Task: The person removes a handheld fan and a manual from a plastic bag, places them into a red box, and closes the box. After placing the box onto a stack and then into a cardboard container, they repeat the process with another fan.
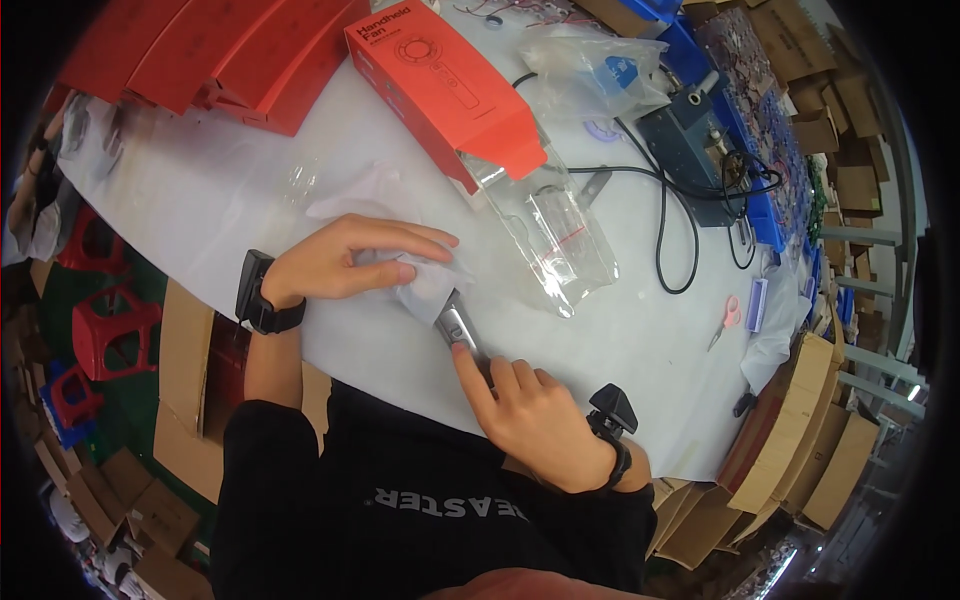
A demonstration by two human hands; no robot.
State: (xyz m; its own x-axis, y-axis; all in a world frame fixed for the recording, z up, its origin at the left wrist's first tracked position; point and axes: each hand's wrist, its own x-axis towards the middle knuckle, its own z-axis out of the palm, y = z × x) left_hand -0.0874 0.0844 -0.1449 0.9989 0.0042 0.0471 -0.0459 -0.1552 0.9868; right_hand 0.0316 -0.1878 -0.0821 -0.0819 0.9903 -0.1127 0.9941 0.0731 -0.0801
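Note:
A handheld fan with a slim grey handle lies tilted near the table's front edge. Its far end is covered by a thin, translucent white bag. My left hand holds the bag around that covered end, thumb and fingers on either side. The handle's near end is in my right hand; the index finger rests on its face and the other fingers curl, partly hiding it. Beyond my hands lies an orange-red box with a fan drawing and its end flap out. A clear plastic tray insert sticks out by that flap.
Several red boxes stand at the far left. On the right are a dark bench device with a looping black cable, pink scissors and a clear bag. Cardboard cartons flank the white table; red stools stand left.

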